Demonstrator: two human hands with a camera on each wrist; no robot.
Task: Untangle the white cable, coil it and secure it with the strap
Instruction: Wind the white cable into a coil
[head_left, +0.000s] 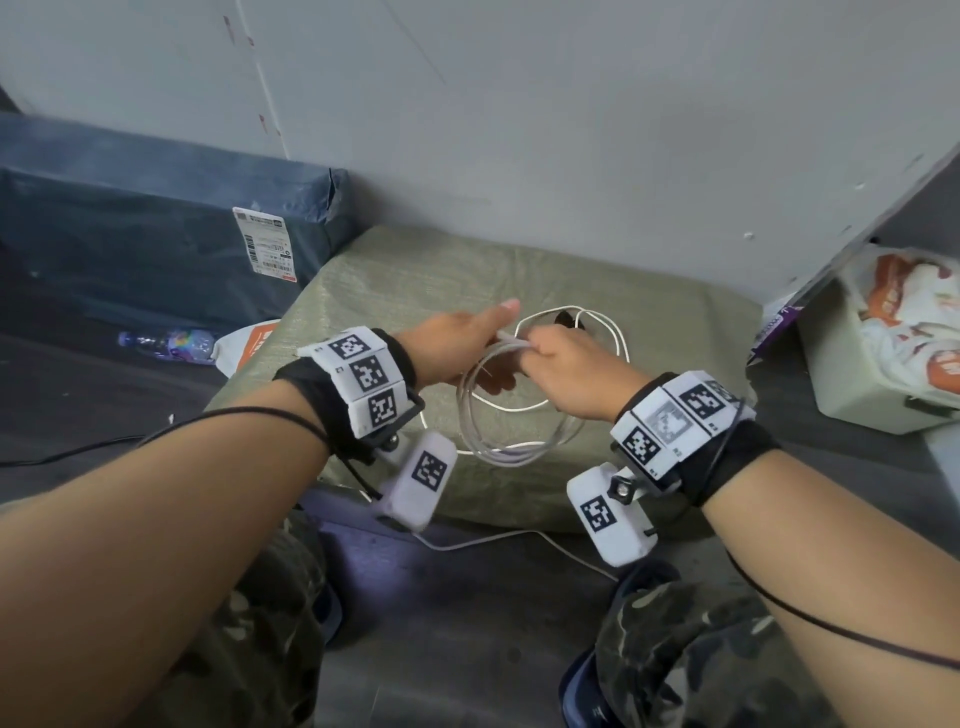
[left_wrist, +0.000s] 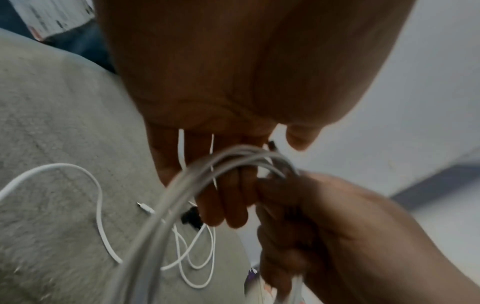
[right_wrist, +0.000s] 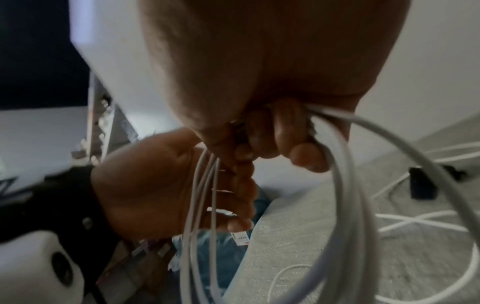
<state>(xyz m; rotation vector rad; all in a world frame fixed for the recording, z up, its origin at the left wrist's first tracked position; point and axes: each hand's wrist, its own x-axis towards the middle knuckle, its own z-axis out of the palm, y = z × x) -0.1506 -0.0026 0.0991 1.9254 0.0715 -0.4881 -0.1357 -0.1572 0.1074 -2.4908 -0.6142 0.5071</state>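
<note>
The white cable hangs as a coil of several loops above a green woven sack. My right hand grips the top of the coil in a fist, as the right wrist view shows. My left hand is beside it with the thumb stretched out. Its fingers are loosely extended behind the strands. The cable's loose tail and connector lie on the sack. The black strap lies on the sack just beyond my hands, also seen in the wrist views.
A blue wrapped parcel with a label stands at the left by the wall. A plastic bottle lies on the floor beside it. A white box holding a printed bag is at the right. Another white cord runs along the floor near my knees.
</note>
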